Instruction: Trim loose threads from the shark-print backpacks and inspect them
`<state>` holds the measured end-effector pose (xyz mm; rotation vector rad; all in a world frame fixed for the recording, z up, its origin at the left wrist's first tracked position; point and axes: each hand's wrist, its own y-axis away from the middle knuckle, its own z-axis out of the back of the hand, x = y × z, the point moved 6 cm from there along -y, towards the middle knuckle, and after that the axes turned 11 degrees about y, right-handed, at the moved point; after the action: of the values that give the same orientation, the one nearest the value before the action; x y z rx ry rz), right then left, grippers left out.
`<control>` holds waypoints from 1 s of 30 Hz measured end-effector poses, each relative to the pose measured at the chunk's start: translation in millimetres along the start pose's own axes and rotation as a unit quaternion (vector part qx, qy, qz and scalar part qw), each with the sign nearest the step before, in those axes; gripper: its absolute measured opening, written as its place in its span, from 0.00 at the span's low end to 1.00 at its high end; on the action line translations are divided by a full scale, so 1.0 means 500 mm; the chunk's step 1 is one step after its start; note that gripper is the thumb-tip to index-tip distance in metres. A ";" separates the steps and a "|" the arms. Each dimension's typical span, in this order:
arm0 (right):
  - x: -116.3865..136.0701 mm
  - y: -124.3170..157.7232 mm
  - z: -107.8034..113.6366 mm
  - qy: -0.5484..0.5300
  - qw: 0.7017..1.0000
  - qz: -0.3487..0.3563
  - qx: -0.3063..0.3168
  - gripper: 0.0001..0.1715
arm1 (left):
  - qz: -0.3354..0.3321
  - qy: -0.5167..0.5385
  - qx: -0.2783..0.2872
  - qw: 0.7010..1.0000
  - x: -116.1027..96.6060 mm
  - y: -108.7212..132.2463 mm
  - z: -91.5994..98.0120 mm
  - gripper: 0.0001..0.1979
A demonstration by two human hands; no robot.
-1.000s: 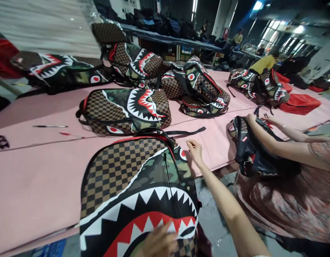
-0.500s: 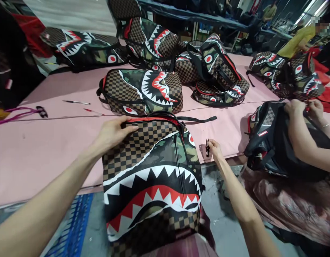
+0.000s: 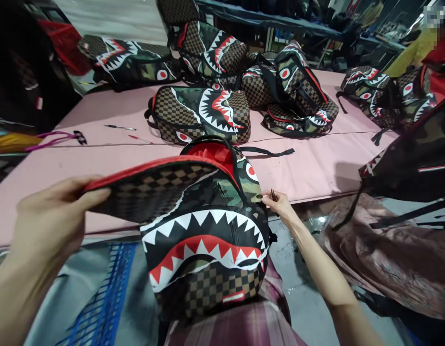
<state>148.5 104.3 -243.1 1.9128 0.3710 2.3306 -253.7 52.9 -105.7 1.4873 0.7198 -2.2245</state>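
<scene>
A shark-mouth backpack (image 3: 208, 240) in camouflage and brown check stands on my lap against the pink table's front edge. My left hand (image 3: 52, 216) pinches the red-trimmed edge of its front flap (image 3: 153, 185) and holds it lifted out to the left, so the red lining (image 3: 208, 151) shows at the top. My right hand (image 3: 280, 204) is closed beside the backpack's right shoulder, gripping a small dark tool (image 3: 273, 193) that I cannot name.
Several more shark backpacks (image 3: 204, 113) lie across the pink table (image 3: 316, 163). Two pens (image 3: 119, 127) and a pink-corded item (image 3: 59, 139) lie at the left. A person in a patterned skirt (image 3: 381, 250) at my right holds up another backpack (image 3: 413, 158). A blue crate (image 3: 103, 293) sits below.
My left hand has pulled the front flap up and leftwards, opening the backpack. The right hand stayed at its right side. The person at my right has raised their backpack.
</scene>
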 end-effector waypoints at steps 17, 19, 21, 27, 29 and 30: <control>-0.013 -0.138 -0.106 0.173 0.977 0.122 0.012 0.13 | -0.321 -0.207 0.045 0.923 -0.015 -0.022 -0.226 0.12; -0.014 -0.137 -0.090 0.225 0.968 0.112 -0.004 0.15 | -0.386 -0.250 0.169 0.872 -0.009 0.061 -0.327 0.07; -0.007 -0.128 -0.073 0.308 0.944 0.117 -0.021 0.21 | -0.379 -0.274 0.241 0.851 0.012 0.118 -0.409 0.08; 0.020 -0.108 -0.058 0.449 0.865 0.223 -0.034 0.16 | -0.299 -0.320 0.302 0.847 0.068 0.119 -0.507 0.11; 0.030 -0.107 -0.065 0.467 0.838 0.280 -0.043 0.15 | -0.306 -0.316 0.317 0.840 0.069 0.112 -0.512 0.13; 0.034 -0.108 -0.070 0.479 0.822 0.305 -0.047 0.15 | -0.311 -0.317 0.326 0.835 0.068 0.111 -0.515 0.13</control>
<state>107.0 156.0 -246.6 0.6798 -0.3769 3.4998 -45.2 161.2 -229.5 0.6095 0.2211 -3.4487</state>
